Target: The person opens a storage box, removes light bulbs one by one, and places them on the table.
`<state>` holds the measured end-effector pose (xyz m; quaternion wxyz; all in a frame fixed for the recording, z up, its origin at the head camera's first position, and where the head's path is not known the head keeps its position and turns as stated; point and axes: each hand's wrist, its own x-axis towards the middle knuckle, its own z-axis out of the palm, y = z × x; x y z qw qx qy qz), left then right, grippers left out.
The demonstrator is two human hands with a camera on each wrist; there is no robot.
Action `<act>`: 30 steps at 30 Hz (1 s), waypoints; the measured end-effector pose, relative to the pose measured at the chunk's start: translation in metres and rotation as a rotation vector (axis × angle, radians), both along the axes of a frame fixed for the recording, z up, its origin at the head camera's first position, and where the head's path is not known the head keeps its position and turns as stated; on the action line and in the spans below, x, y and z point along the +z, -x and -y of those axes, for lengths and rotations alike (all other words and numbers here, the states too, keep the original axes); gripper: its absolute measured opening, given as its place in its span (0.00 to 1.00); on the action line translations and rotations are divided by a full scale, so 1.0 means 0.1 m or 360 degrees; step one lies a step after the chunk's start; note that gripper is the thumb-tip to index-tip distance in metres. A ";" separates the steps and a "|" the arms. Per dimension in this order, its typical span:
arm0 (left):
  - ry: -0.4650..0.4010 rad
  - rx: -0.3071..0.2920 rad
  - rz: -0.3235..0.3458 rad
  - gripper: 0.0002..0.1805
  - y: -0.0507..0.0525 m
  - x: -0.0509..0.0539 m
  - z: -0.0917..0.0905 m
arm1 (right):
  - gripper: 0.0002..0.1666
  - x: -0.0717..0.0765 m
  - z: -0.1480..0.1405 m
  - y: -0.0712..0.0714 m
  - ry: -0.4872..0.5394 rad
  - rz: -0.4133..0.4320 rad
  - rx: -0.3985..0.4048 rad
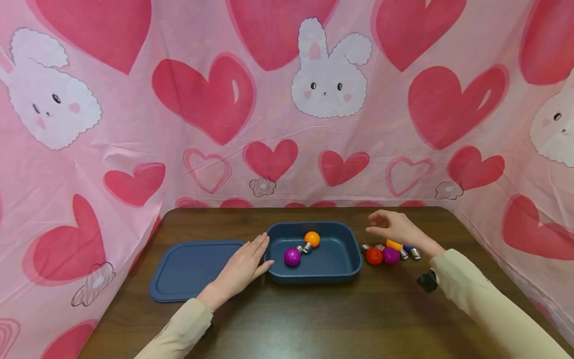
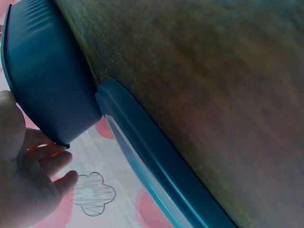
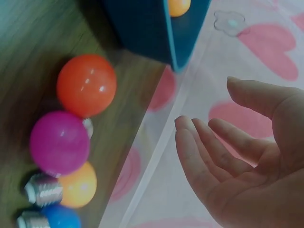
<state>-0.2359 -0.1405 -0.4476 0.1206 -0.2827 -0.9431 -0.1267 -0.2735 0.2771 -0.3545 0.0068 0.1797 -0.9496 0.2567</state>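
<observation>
Lid (image 1: 197, 271), blue, lies flat on the brown wooden table (image 1: 314, 321), left side. Left hand (image 1: 239, 267) comes next, fingers straight, gripping nothing; fingertips at the left rim of the blue box (image 1: 334, 257), thumb near the same side. Left sleeve (image 1: 177, 331) pale. Box sits mid-table, upright, to the right of the lid. Two bulbs lie inside, toward its left half: purple bulb (image 1: 292, 257) nearer the front, orange bulb (image 1: 312, 239) behind it and to the right, metal bases close together; can't tell if touching.

Right of box, on table, bulbs in a close row: red bulb (image 1: 374, 256), second purple bulb (image 1: 390, 255), second orange bulb (image 1: 393, 244), blue bulb (image 1: 407, 247). Red one nearest the box, blue one farthest, partly hidden in head view. Right hand (image 1: 392, 227) is raised above this row, fingers loosely bent, thumb apart from them, nothing held. Right sleeve (image 1: 471, 289) pale, black object (image 1: 427, 281) at its cuff. Pink curtain (image 1: 275, 124) with hearts and rabbits behind.
</observation>
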 end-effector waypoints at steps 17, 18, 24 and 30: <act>-0.0027 0.0001 0.0001 0.38 -0.01 -0.01 0.00 | 0.23 -0.13 0.54 0.07 0.0077 0.0157 0.0134; -0.0027 0.0000 0.0001 0.38 0.00 -0.01 0.00 | 0.23 -0.14 0.58 0.08 0.0079 0.0160 0.0138; -0.0041 -0.0004 0.0007 0.37 0.00 -0.01 0.00 | 0.23 -0.21 0.76 0.10 0.0060 0.0162 0.0150; -0.0050 0.0001 0.0032 0.38 0.00 -0.01 0.01 | 0.22 -0.27 0.92 0.13 0.0027 0.0179 0.0126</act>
